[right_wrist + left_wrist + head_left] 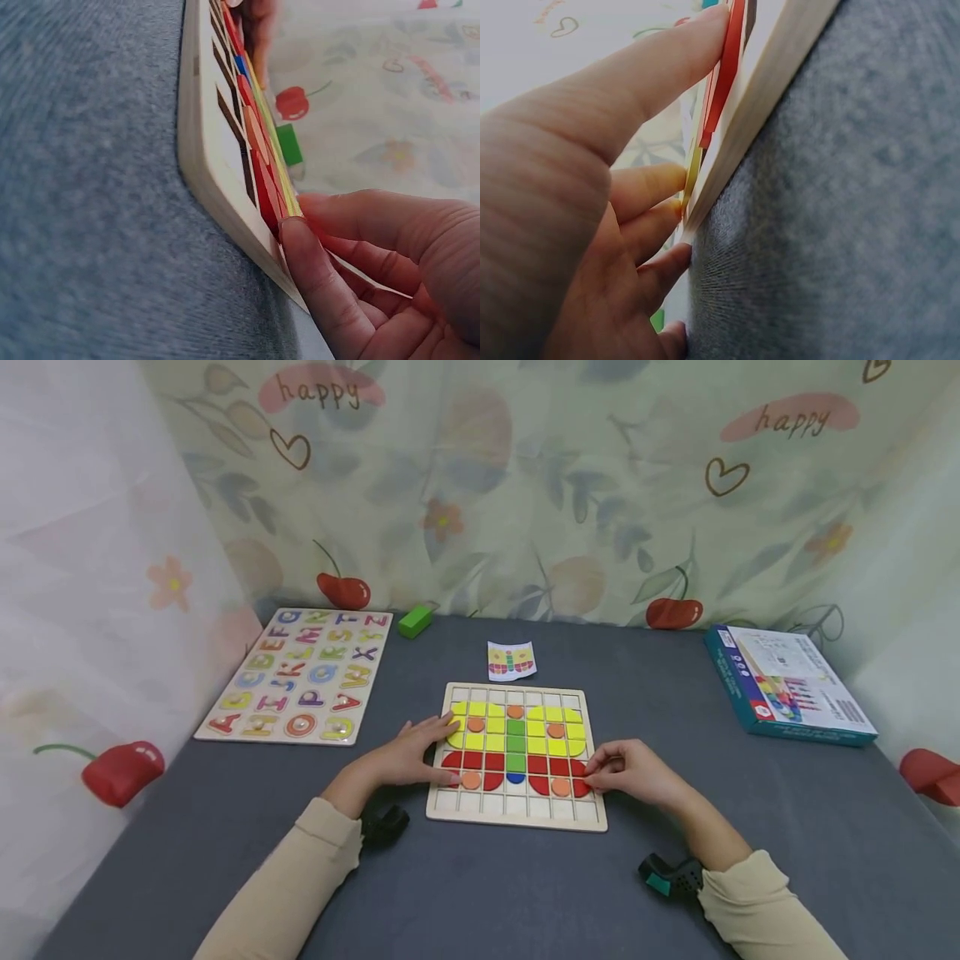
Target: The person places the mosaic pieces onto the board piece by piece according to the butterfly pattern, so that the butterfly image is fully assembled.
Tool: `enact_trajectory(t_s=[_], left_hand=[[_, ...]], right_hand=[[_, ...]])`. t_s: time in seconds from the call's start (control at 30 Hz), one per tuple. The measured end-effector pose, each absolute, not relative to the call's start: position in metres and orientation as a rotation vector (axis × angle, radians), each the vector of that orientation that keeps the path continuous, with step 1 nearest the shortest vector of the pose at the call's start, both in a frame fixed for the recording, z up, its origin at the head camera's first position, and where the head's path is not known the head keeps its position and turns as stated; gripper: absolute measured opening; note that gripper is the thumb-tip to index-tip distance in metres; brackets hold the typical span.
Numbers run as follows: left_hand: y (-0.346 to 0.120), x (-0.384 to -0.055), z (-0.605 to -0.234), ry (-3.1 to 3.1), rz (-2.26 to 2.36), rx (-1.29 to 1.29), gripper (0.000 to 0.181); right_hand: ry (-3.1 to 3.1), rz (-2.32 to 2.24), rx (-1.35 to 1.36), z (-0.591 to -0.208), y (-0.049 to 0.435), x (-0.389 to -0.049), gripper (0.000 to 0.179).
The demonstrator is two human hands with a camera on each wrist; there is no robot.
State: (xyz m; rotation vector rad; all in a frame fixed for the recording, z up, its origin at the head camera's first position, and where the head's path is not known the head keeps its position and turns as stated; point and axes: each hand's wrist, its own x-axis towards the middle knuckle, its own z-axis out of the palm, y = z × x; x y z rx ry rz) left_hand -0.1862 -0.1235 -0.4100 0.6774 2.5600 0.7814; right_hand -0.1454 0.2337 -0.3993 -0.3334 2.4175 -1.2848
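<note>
A wooden grid board [525, 808] lies on the table, filled with coloured flat pieces in a butterfly pattern: yellow on top, green down the middle, red below, orange circles and a blue half-round piece [515, 778]. My left hand [401, 756] rests along the board's left edge, fingers extended; in the left wrist view its thumb touches a red piece [724, 75] and fingertips touch a yellow piece [694, 169]. With curled fingers my right hand [633, 772] pinches a red quarter-round piece [266, 196] at the board's right edge, between thumb and index finger.
A small printed butterfly card [512, 661] lies behind the board. An alphabet puzzle board [352, 727] sits at the back left, beside a green block [415, 622]. At the back right lies a teal-edged box [795, 685]. Patterned curtains surround the grey table [480, 893].
</note>
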Motion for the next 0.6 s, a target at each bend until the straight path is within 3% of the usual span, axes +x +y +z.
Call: enact_trajectory(t_s=[0.6], left_hand=[[-0.121,-0.184,-0.417,2.547,0.839,0.693,0.092]], right_hand=[[2.451,-1.346,-0.225,-0.396,0.246,-0.143,0.034]])
